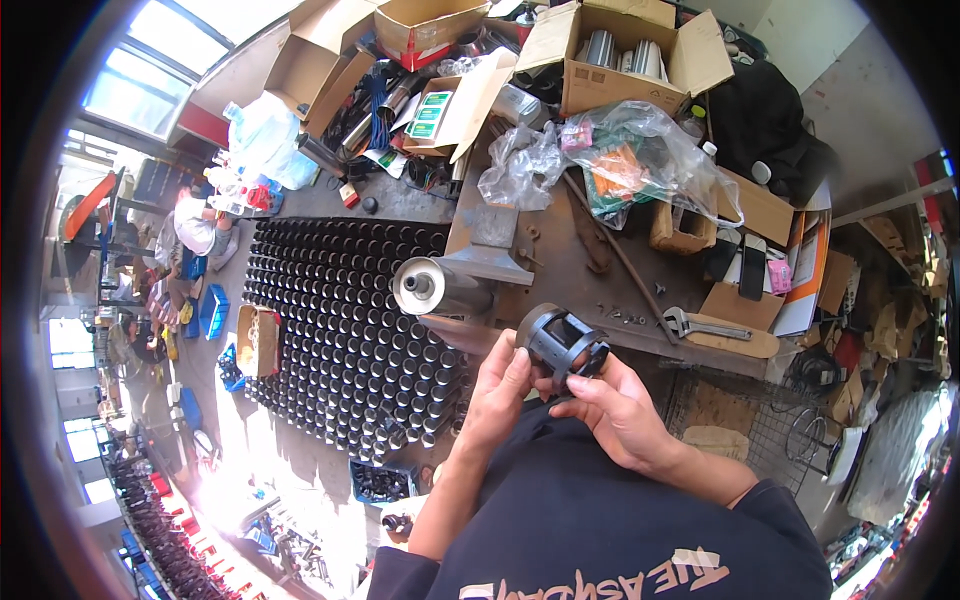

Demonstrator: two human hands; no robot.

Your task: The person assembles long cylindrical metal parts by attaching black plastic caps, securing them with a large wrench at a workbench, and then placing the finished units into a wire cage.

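Between both hands, close to my body, is a dark metal cylindrical part point(562, 343) with a ring at each end and open windows between them, like a cage. My left hand point(497, 385) grips its left side, thumb on the near edge of the ring. Around the right end close the fingers of my right hand point(625, 408), with the thumb on top. Fingertips beneath the part are mostly hidden. Just beyond my left hand, a metal cylinder point(445, 288) with a pale end face and a central hub lies by the bench edge.
Many black cylindrical pieces point(350, 330) stand in rows to the left. The bench ahead bears a long rod point(620, 255), an adjustable wrench point(705, 327), clear plastic bags point(650, 165) and open cardboard boxes point(625, 90). A blue crate point(383, 482) sits low left; another person point(200, 225) is farther off.
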